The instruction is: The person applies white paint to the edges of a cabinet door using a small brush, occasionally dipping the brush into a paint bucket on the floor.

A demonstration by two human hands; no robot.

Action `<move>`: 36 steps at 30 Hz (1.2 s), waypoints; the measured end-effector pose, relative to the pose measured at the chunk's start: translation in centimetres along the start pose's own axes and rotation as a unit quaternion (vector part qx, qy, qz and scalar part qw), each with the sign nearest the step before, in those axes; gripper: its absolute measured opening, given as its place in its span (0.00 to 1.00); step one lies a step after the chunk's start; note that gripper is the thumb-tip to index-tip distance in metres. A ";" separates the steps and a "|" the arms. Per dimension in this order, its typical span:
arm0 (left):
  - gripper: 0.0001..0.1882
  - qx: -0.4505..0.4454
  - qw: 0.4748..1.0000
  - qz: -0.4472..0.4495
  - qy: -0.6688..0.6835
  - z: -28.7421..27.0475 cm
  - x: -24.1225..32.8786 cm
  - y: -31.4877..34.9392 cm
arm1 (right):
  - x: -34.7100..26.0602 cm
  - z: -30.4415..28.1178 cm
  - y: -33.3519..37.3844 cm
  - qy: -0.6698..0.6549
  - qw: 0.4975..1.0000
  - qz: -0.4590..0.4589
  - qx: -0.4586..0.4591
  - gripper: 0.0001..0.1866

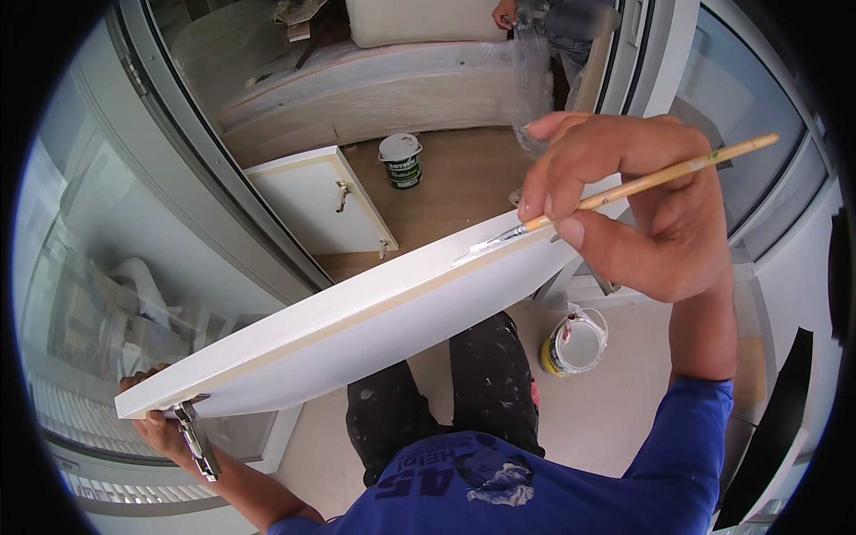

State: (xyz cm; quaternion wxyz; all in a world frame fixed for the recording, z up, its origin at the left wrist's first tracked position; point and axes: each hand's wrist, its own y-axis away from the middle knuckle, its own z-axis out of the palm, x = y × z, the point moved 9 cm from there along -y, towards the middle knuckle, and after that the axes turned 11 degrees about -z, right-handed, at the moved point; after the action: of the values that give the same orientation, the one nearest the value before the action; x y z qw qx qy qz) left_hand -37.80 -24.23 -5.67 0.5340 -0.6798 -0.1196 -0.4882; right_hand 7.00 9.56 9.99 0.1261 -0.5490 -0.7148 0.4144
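Note:
A long white panel (339, 308), like a cabinet door, slants across in front of me with its narrow edge facing up. A beige strip runs along that edge. My right hand (655, 245) pinches a thin paintbrush (664, 177) with a wooden handle between thumb and fingers. Its bristles touch the panel's edge, where wet white paint shows. At the lower left, my left hand (162, 435) grips the panel's end, fingers wrapped around it and partly hidden behind. Beside that hand a metal hinge (198, 441) sticks out from the panel.
An open paint bucket (575, 346) stands on the floor right of my legs. Past the sliding door frame (209, 160) are a lidded paint can (400, 162), another white panel (303, 207) with hinges, and plastic-wrapped furniture (392, 94). Another person's hand (505, 13) shows at the top.

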 end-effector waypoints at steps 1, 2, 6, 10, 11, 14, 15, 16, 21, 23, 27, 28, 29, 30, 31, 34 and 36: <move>0.45 0.000 1.000 -0.002 -0.001 -0.1 -0.1 0.0 | 0.0 0.3 -0.3 -0.005 1.000 -0.003 -0.001 0.06; 0.45 0.000 1.000 -0.004 -0.003 -0.1 -0.1 0.0 | 0.1 0.5 -0.4 -0.012 1.000 -0.003 -0.001 0.07; 0.44 0.004 1.000 -0.012 0.006 0.2 0.1 0.1 | 0.4 1.4 -0.9 -0.038 0.999 0.006 -0.002 0.07; 0.42 -0.015 0.999 -0.039 0.021 0.2 -0.3 -0.1 | 0.6 1.2 -0.5 -0.017 1.000 0.013 -0.015 0.08; 0.42 -0.021 0.999 -0.039 0.018 0.3 -0.3 -0.1 | 0.7 1.1 -0.3 -0.010 1.000 0.013 -0.017 0.08; 0.42 -0.006 1.000 -0.023 0.014 0.6 0.2 0.0 | 0.9 0.3 0.3 0.008 1.000 0.018 -0.018 0.07; 0.42 0.002 1.000 -0.019 0.012 0.8 0.4 0.1 | 0.9 0.0 0.4 0.014 1.000 0.019 -0.017 0.07; 0.41 0.011 1.000 -0.014 0.011 1.1 0.6 0.2 | 0.7 -0.4 0.5 0.019 1.000 0.020 -0.014 0.07; 0.41 0.027 0.999 -0.029 0.008 1.5 0.6 0.3 | 0.4 -0.4 0.2 0.002 1.000 0.008 0.007 0.07; 0.42 0.017 0.999 -0.030 -0.005 0.6 0.0 0.1 | 0.4 0.2 -0.2 -0.008 1.000 0.007 -0.006 0.07; 0.45 -0.022 0.999 -0.003 -0.024 -1.6 -1.0 -0.3 | 0.8 0.9 -0.4 -0.021 1.000 0.021 -0.008 0.08; 0.45 -0.023 0.999 -0.001 -0.024 -1.8 -1.0 -0.2 | 1.0 0.9 -0.3 -0.018 1.000 0.021 -0.008 0.08; 0.45 -0.027 0.999 0.000 -0.023 -1.6 -1.0 -0.1 | 1.0 0.8 -0.3 -0.011 1.000 0.022 -0.012 0.08; 0.45 -0.031 0.999 0.001 -0.022 -1.3 -0.9 -0.1 | 1.1 0.7 -0.3 -0.004 1.000 0.023 -0.015 0.08; 0.44 -0.038 0.999 0.002 -0.023 -1.1 -0.9 -0.1 | 1.1 0.3 0.0 0.005 0.999 0.024 -0.021 0.08; 0.44 -0.048 0.999 -0.006 -0.015 -1.6 -1.3 -0.2 | 1.0 -0.6 0.4 0.021 0.999 0.027 -0.015 0.08; 0.44 -0.033 0.999 -0.008 -0.001 -1.3 -1.1 -0.1 | 0.6 -0.9 0.4 0.022 0.999 0.027 -0.002 0.08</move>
State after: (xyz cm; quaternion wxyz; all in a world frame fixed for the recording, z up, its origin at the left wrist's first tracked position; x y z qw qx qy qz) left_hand -39.08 -24.93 -6.55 0.5074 -0.6965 -0.1090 -0.4955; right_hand 7.59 10.57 10.13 0.1295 -0.5771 -0.6978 0.4040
